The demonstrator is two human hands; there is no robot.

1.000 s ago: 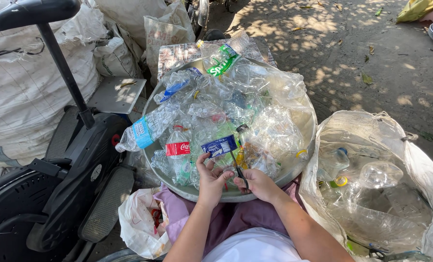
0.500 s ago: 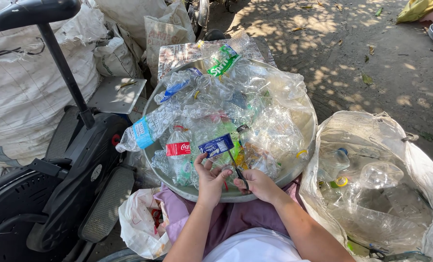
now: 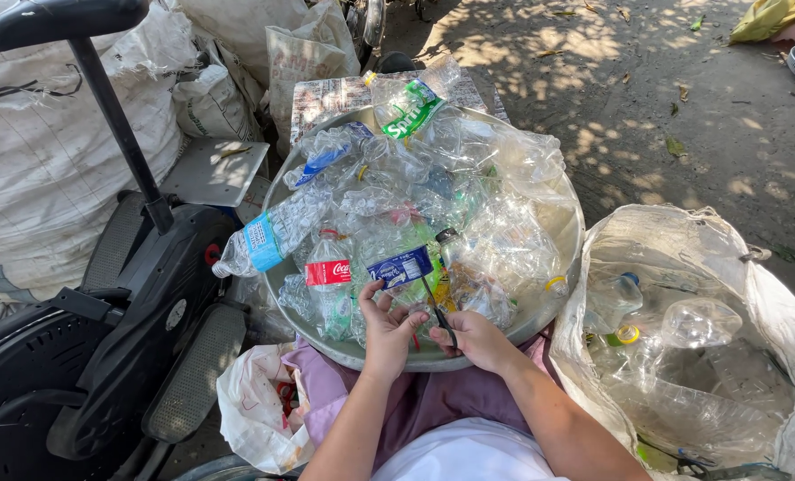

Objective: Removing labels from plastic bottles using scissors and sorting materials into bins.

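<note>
There is one view only, from a camera worn on the person's head. It looks steeply down and a little forward over the lap, close enough that both forearms enter from the bottom edge. The left hand (image 3: 387,328) and right hand (image 3: 474,338) sit low in the middle, against the near rim of a wide metal basin (image 3: 568,233) that fills the centre. A black exercise machine (image 3: 103,294) takes up the left side, an open clear sack (image 3: 682,258) the right. Sunlit ground (image 3: 682,98) runs to the top edge.
</note>
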